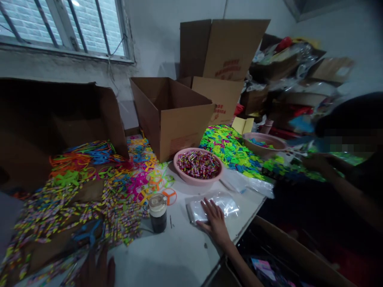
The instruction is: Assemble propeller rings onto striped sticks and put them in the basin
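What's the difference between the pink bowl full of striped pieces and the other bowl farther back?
The nearer pink bowl is heaped with striped pieces, while the farther bowl holds only a few blue pieces. The nearer bowl stands on the white table, while the farther one sits at the edge of a spread of bright green pieces. The farther bowl also looks duller in colour. Both are round, shallow and wide-rimmed.

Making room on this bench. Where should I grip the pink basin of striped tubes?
Take the flared rim of the pink basin on its near side, with the right hand coming from the front: the lip overhangs the sloped wall for fingers to hook under, and the cardboard carton crowds the far side.
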### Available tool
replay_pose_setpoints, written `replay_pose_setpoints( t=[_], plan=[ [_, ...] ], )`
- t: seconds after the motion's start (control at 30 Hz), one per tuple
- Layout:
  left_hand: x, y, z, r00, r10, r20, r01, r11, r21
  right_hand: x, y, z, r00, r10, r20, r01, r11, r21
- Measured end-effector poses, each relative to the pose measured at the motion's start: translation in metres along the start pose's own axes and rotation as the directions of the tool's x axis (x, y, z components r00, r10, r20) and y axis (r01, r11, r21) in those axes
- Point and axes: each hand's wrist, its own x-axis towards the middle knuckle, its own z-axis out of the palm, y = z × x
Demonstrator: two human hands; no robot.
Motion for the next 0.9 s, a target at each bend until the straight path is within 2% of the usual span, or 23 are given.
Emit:
replay_pose_setpoints(
  t=[0.07,0.17,0.3,0.5,0.63,0.77,0.9],
  plan=[
    [0.01,0.002,0.004,1.0,0.031,0.005,-0.031,0.984,0.177,0.0,0.001,0.002,1.0,-0.005,-0.01,0.005,1.0,0.007],
    [0.01,0.01,0.001,0.999,0.046,0.017,-0.049,0.957,0.286,-0.001,0.004,0.004,1.0,-0.011,-0.023,0.012,1.0,0.017],
    [0.004,0.015,-0.005,0.999,0.025,0.019,-0.03,0.948,0.316,-0.001,0.005,0.004,0.999,-0.02,-0.031,0.021,0.999,0.026],
    [0.004,0.009,-0.003,0.999,0.018,0.033,-0.027,0.948,0.316,0.0,0.004,0.004,0.997,-0.025,-0.066,0.028,0.999,0.035],
    [0.004,0.009,-0.005,0.998,0.005,0.063,-0.026,0.943,0.331,0.0,0.0,-0.002,0.997,0.015,-0.07,-0.007,0.993,0.12],
    [0.003,0.013,-0.009,0.997,-0.021,0.073,-0.005,0.942,0.336,0.021,-0.02,-0.011,0.988,0.129,-0.08,-0.105,0.962,0.252],
    [0.002,0.016,-0.011,0.997,-0.026,0.073,0.001,0.945,0.328,0.075,-0.07,-0.001,0.999,0.023,-0.029,-0.012,0.939,0.343]
  ],
)
